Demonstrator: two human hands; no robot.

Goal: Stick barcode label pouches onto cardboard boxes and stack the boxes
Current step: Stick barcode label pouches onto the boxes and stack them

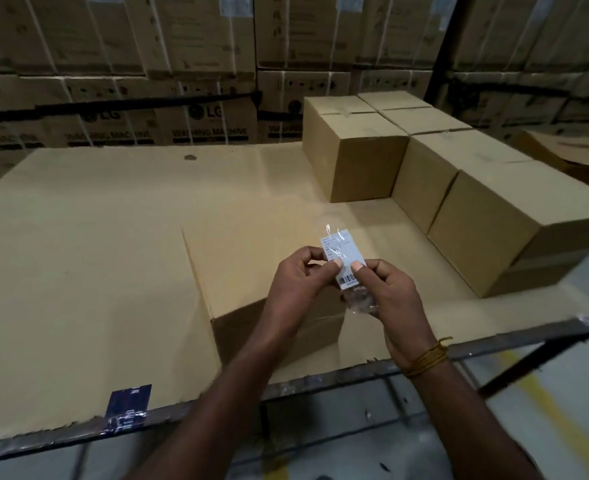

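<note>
Right now both hands are busy with one barcode label pouch [345, 263], held up in the air above the box nearest the front edge of the surface [78, 271]. The left hand [300, 282] pinches the pouch's left side between thumb and curled fingers; the right hand [388, 299] pinches its right side, thumb on the label face, with the clear lower end of the pouch crumpled against its fingers. A yellow thread [426, 358] is wound round the right wrist. The pouch touches no box, so it looks as if its backing is being peeled or readied, though that cannot be made out.

Below the hands the near box [251, 258] lies flat-topped, and no pouch shows on its visible faces; it seems next in line for labelling. Toward the far right corner of the surface stands a group of closed boxes [459, 174], set touching one another, at the near end apparently one on another. Whether these already carry pouches cannot be told from here. So at least this sticking and the stacking of the near box remain. Behind the surface rises a wall of washing-machine cartons [182, 81].
</note>
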